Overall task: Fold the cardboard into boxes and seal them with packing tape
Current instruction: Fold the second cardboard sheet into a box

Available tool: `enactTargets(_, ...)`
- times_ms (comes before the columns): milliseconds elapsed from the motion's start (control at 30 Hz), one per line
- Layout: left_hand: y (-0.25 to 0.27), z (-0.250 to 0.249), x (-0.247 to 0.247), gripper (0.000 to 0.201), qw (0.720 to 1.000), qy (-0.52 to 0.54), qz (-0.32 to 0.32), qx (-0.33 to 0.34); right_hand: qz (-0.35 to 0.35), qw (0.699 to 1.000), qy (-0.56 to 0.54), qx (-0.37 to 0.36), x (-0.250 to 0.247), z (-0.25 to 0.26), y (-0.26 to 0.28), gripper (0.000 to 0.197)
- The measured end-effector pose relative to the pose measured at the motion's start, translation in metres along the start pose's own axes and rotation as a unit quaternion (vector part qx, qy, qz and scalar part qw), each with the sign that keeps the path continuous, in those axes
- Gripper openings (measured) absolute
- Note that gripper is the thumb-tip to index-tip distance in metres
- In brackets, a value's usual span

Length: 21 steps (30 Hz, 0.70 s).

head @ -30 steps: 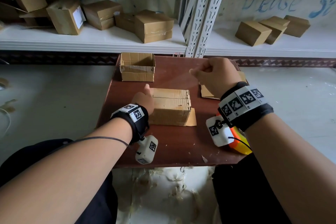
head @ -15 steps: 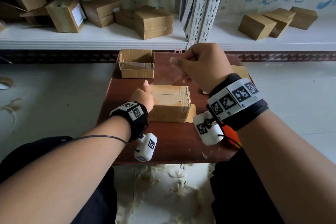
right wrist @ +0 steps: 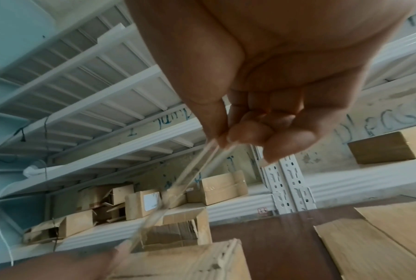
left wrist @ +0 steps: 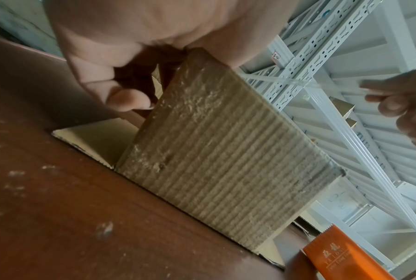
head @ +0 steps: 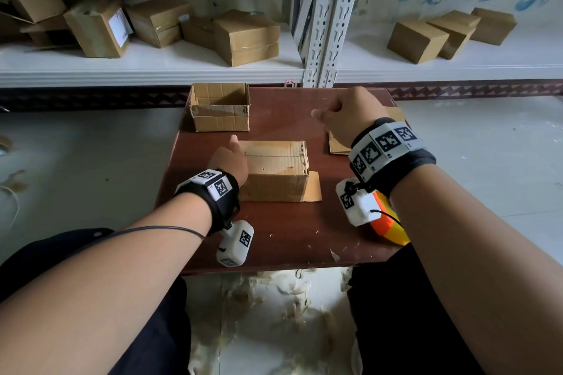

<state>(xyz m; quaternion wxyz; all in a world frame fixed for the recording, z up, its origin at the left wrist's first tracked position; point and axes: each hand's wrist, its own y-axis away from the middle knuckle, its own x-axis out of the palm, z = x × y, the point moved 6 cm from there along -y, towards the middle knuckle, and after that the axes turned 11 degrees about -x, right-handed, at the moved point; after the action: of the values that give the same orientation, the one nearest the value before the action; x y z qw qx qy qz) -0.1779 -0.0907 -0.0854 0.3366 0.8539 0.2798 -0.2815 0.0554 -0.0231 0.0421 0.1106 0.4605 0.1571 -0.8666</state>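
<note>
A small closed cardboard box (head: 275, 170) sits at the middle of my dark red-brown wooden table (head: 283, 231). Its sides are ribbed, scuffed corrugated board, and one loose flap (head: 313, 187) lies flat on the table at its near right corner.

My left hand (head: 231, 161) holds the box's left end. The thumb lies along the top edge, and the left wrist view shows my fingers (left wrist: 127, 100) curled against the end face.

A strip of clear packing tape (right wrist: 178, 189) runs taut from my left thumb, up and to the right, to my right hand (head: 350, 116). That hand hangs above the table's far right part, with thumb and fingertips (right wrist: 240, 132) pinching the tape's end. The tape is glossy and nearly see-through, twisted into a narrow band.

At the table's far left stands an open box (head: 219, 108), top flaps missing or folded, front edge torn. Flat cardboard sheets (head: 338, 143) lie on the right side, partly under my right wrist. An orange tape dispenser (head: 388, 225) rests at the near right edge, half hidden by my wrist camera.

Beyond the table, white metal shelves (head: 152, 67) hold more brown boxes: a jumbled group (head: 170, 27) on the left, three (head: 451, 33) on the right. Paper scraps litter the floor (head: 274, 313) between my knees.
</note>
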Motion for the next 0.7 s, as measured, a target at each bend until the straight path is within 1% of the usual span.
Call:
enactTargets(133, 0.000, 0.000, 0.000, 0.071, 1.000, 0.006, 0.007, 0.007, 0.029, 0.999, 0.018, 0.031, 0.005, -0.015, 0.001, 0.044)
enactTargets(267, 0.000, 0.000, 0.000, 0.071, 1.000, -0.005, 0.007, 0.013, 0.040, 0.997, 0.008, 0.059, 0.013, -0.027, 0.002, 0.042)
enactTargets(367, -0.002, -0.001, 0.000, 0.072, 1.000, -0.015, 0.005, 0.013, 0.064, 0.995, 0.010, 0.071, 0.021, -0.033, 0.003, 0.042)
enactTargets(467, -0.005, 0.000, -0.001, 0.073, 1.000, -0.017, 0.002, 0.013, 0.084, 0.991, -0.030, 0.096, 0.029, -0.039, 0.004, 0.041)
enactTargets(533, -0.005, -0.001, -0.001, 0.072, 1.000, -0.019, -0.001, 0.018, 0.080, 0.991, -0.042, 0.099, 0.032, -0.041, 0.005, 0.041)
enactTargets(700, -0.005, -0.001, -0.001, 0.071, 0.999, -0.025, -0.003, 0.019, 0.082, 0.992, -0.016, 0.098, 0.034, -0.044, 0.007, 0.044)
